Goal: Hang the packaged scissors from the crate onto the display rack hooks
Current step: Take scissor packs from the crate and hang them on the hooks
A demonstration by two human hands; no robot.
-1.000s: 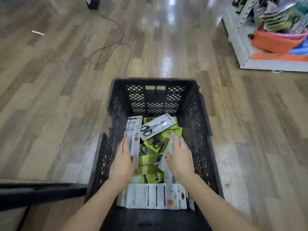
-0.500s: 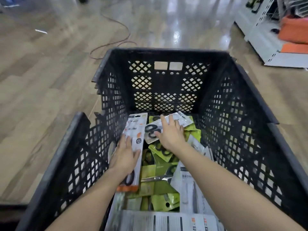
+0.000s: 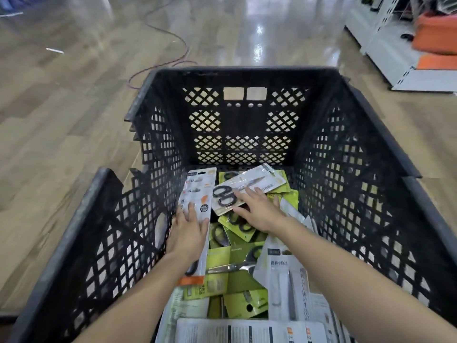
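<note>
A black lattice crate [image 3: 242, 71] stands on the floor below me, filled with packaged scissors, mostly green cards [image 3: 237, 256] and white ones. My left hand [image 3: 188, 233] lies on a long white-and-orange pack [image 3: 197, 191] that leans along the crate's left wall, fingers straight. My right hand [image 3: 259, 209] rests flat on a white pack of black-handled scissors [image 3: 235, 191] on top of the pile at the far end. The white display rack [image 3: 380, 43] is at the top right, and its hooks are out of view.
A thin cable [image 3: 173, 61] loops over the wooden floor beyond the crate. Orange goods [image 3: 435, 33] lie on the rack's low shelf. More white packs [image 3: 286, 288] fill the crate's near end under my right forearm.
My head has come down close over the crate. My right hand went forward from the green cards onto the white black-handled scissors pack. My left hand stayed on the long pack.
</note>
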